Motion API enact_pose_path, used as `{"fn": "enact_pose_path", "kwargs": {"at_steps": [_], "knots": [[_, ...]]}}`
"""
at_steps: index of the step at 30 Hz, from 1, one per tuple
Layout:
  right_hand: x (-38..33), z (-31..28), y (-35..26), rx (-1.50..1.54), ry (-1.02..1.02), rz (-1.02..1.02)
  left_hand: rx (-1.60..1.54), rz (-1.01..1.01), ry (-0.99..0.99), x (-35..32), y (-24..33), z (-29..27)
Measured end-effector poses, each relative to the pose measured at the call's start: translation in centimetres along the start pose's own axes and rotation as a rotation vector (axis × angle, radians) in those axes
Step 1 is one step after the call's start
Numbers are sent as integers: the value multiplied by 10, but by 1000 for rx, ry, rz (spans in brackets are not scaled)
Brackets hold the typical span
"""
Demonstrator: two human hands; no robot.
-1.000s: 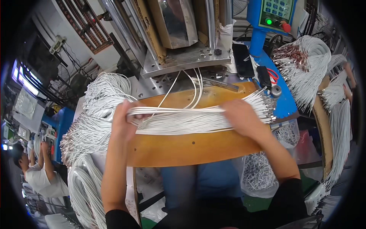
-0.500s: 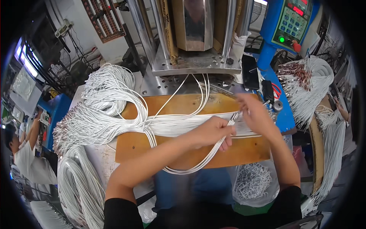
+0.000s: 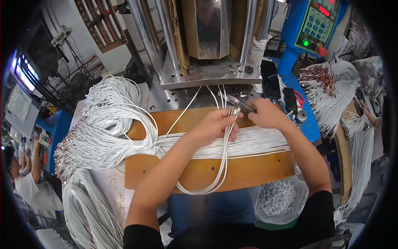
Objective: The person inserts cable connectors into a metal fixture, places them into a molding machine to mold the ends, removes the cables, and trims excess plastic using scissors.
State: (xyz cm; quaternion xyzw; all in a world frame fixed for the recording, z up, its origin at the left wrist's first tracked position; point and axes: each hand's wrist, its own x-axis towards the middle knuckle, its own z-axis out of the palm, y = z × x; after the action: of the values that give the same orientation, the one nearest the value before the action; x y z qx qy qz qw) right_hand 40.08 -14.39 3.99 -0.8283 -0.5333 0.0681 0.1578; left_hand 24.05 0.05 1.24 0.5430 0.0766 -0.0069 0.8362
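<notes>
My left hand (image 3: 216, 125) is closed round several white cables (image 3: 224, 159), their bare metal ends sticking up past the fingers. The cables loop down over the front edge of the brown board (image 3: 186, 170) and back up to the left. Just right of those ends, my right hand (image 3: 268, 114) pinches the near end of a slim dark metal tool (image 3: 241, 103); its exact kind I cannot make out. Under both hands a wide bundle of white cables (image 3: 257, 142) lies across the board. A few more cables run from it under the press plate (image 3: 211, 79).
Large coils of white cable (image 3: 112, 97) lie at the left. A blue control box (image 3: 317, 25) stands at the back right, near a black phone (image 3: 271, 81) and red-handled scissors (image 3: 299, 98). A plastic bag of white scraps (image 3: 277, 197) hangs at the front. Another person (image 3: 31, 178) sits far left.
My left hand has moved up and left with the cables. My right hand has left the cable ends and closed on the dark metal tool by the press.
</notes>
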Motion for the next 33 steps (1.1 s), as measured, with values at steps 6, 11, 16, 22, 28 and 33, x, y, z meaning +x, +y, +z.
{"fn": "enact_pose_path", "kwargs": {"at_steps": [6,11,16,22,28,33], "knots": [[-15,23,0,1217,19,301,205,28,-32,3,-1,-2],[-31,21,-1,1184,43,200,443,44,56,-2,10,23],[-26,36,2,1053,120,64,502,75,104,2,3,24],[-32,33,-10,906,202,9,441,50,119,-2,3,32],[-32,34,-7,1119,136,76,313,17,118,-1,1,32],[-31,35,-2,1100,102,46,304,30,115,-2,0,32]]}}
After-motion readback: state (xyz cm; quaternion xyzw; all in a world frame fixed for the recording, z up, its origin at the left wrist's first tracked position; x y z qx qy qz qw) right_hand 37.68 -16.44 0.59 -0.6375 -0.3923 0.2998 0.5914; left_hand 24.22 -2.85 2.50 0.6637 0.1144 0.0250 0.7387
